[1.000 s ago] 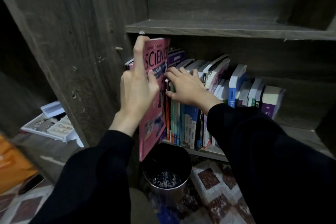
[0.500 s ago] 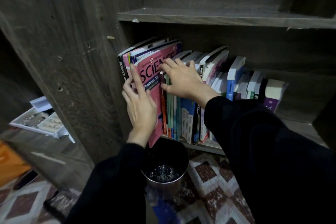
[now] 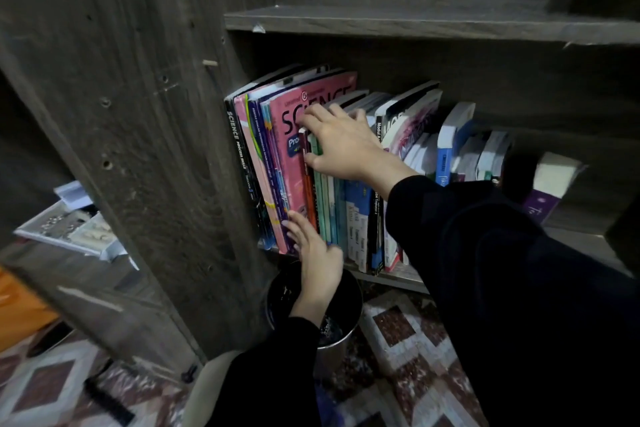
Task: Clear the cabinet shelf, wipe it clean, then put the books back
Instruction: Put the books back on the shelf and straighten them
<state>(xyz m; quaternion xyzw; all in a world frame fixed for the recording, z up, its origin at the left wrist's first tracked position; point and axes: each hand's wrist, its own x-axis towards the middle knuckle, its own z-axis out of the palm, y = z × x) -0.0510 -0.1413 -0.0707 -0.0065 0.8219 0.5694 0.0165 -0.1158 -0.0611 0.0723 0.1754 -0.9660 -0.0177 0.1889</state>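
A pink SCIENCE book [image 3: 294, 149] stands in the row of books [image 3: 349, 218] on the grey wooden cabinet shelf [image 3: 398, 279], close to the shelf's left wall. My left hand [image 3: 317, 255] presses straight fingers against the pink book's lower spine edge. My right hand [image 3: 341, 144] lies spread over the tops of the thinner books just right of it, holding them aside. Further right, several books [image 3: 460, 149] lean to the right, and a purple-and-white one [image 3: 550, 184] stands apart at the end.
A metal bucket [image 3: 341, 340] holding water sits on the patterned floor right under the shelf edge, below my left wrist. The cabinet's side panel [image 3: 145, 149] rises on the left. A white tray [image 3: 69, 229] with small items lies behind it.
The pink SCIENCE book went from held out in front to pushed into the row. My left hand slid down from its upper cover to its lower edge. The right hand stayed on the neighbouring books.
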